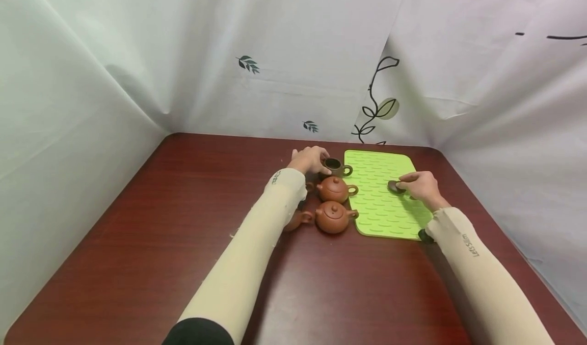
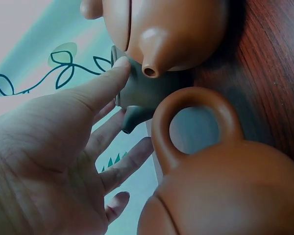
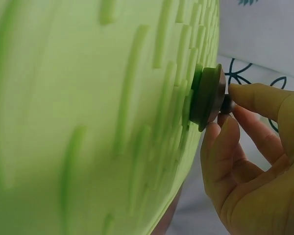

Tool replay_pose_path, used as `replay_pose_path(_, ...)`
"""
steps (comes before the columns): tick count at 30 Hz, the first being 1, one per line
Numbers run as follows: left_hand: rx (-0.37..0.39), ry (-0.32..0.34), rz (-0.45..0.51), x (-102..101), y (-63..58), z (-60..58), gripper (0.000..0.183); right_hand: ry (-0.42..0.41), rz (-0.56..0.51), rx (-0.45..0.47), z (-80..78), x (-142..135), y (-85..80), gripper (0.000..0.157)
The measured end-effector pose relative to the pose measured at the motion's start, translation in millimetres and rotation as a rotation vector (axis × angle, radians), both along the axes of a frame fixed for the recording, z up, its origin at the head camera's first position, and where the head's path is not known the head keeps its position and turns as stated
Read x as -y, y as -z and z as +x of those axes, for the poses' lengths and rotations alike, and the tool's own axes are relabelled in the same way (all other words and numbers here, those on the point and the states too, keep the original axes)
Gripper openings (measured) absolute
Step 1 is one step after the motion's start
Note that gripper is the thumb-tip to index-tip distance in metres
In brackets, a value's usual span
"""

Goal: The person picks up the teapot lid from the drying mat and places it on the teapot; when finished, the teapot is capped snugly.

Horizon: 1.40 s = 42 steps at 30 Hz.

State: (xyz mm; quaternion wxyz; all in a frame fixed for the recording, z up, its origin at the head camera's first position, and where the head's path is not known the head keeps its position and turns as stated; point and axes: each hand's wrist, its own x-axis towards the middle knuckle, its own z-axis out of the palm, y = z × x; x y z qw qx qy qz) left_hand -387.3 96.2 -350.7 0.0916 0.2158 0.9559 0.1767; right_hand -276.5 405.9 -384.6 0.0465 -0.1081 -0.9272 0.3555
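My left hand (image 1: 310,160) is at the left side of a dark, lidless teapot (image 1: 338,171). In the left wrist view its thumb lies at the pot's rim, with the fingers spread around the short spout (image 2: 132,120). Over the green mat (image 1: 373,207), my right hand (image 1: 421,186) pinches a dark teapot lid (image 3: 208,98) by its knob. The lid's underside faces the ridged mat; whether it touches is hard to tell. Two reddish-brown lidded teapots, one (image 1: 333,189) behind the other (image 1: 332,218), stand in front of the dark pot.
Another brown teapot (image 1: 293,221) is partly hidden by the left sleeve (image 1: 257,243). All the pots stand close together on the dark red table (image 1: 183,222), along the mat's left edge. White cloth (image 1: 293,80) hangs behind and at both sides.
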Motion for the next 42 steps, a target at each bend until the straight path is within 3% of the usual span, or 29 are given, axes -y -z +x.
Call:
replay_pose_path(15,-0.046,-0.022,-0.028,-2,0.1,3.4,0.051,-0.003,0.02,-0.018,0.2,4,1.5,0.035)
replay_pose_path(31,-0.019,-0.038,-0.003,-2,0.2,5.2,0.049,-0.012,-0.004,-0.068,-5.0,40,-9.0,0.033)
replay_pose_path(42,-0.017,-0.041,-0.014,-2,-1.4,5.8,0.051,-0.027,-0.057,-0.175,-10.6,59,-12.4,0.029)
